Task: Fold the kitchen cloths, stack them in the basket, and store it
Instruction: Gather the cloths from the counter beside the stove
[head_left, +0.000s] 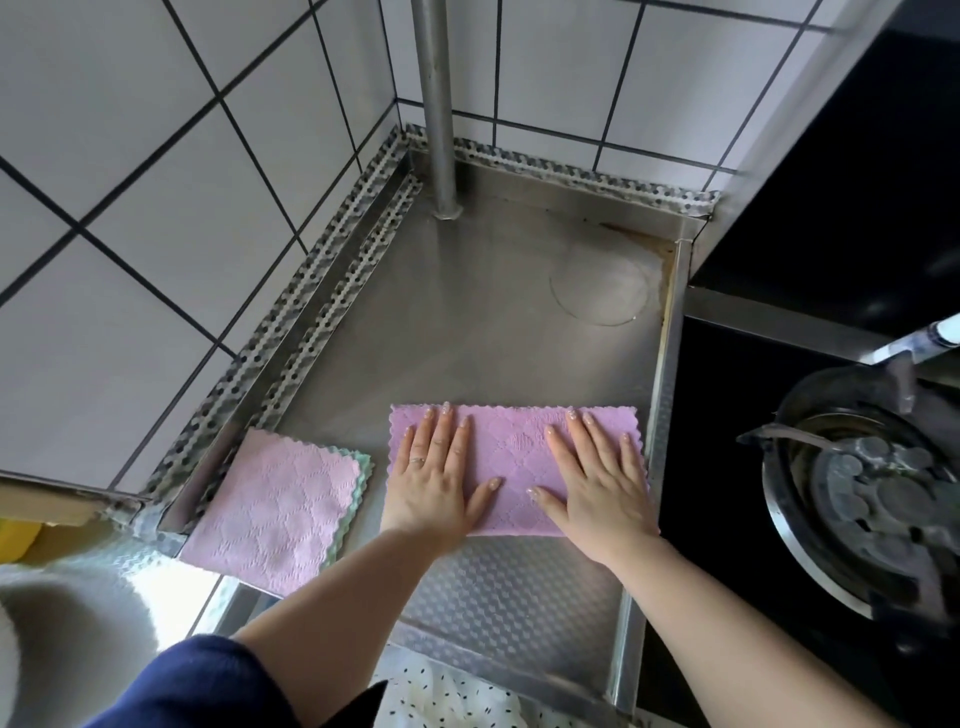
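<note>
A purple cloth (511, 457), folded into a long rectangle, lies flat on the steel counter (467, 322). My left hand (436, 478) presses its left half with straight, spread fingers. My right hand (592, 483) lies flat on its right half in the same way. To the left sits a stack of folded cloths (278, 506), a pink one on top with green edges showing beneath. No basket is in view.
A steel pipe (436, 104) rises from the counter's back corner against the white tiled walls. A black stove with a burner ring (862, 499) lies to the right. A white rounded object (67, 639) shows at the lower left.
</note>
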